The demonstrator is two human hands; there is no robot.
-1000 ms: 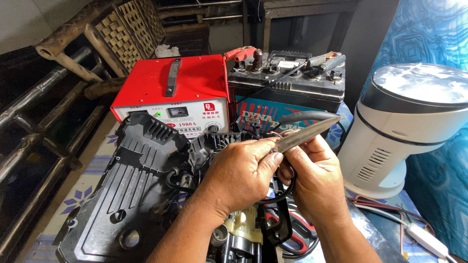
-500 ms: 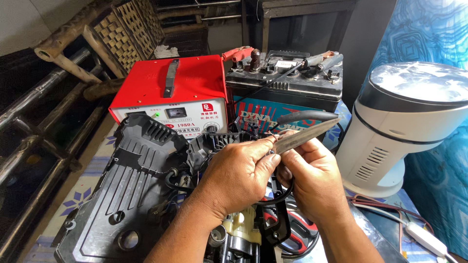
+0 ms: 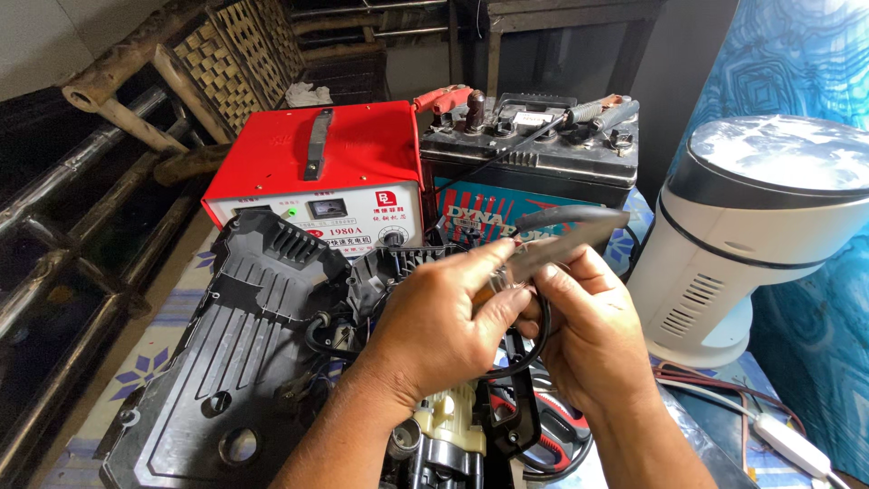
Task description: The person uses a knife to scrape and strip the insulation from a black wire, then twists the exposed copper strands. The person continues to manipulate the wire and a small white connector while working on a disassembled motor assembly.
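Note:
My left hand [image 3: 444, 321] and my right hand [image 3: 593, 335] meet above an opened black plastic tool housing [image 3: 235, 353]. Between the fingertips of both hands is a thin grey metal tool [image 3: 566, 240], perhaps tweezers or a blade, pointing up to the right. A black cable [image 3: 534, 340] loops between my hands and is touched by both. Below them lie a cream motor part [image 3: 453, 421] and a black and red part [image 3: 543, 426].
A red charger box [image 3: 335, 158] with a black handle stands behind the housing. Next to it a black battery [image 3: 529, 149] carries red and black clamps. A white round appliance [image 3: 760, 226] is at right. Wires [image 3: 751, 417] cross the patterned cloth. Bamboo furniture stands at the left.
Both hands have stayed together over the housing and shifted only slightly. The grey tool keeps its upward tilt to the right.

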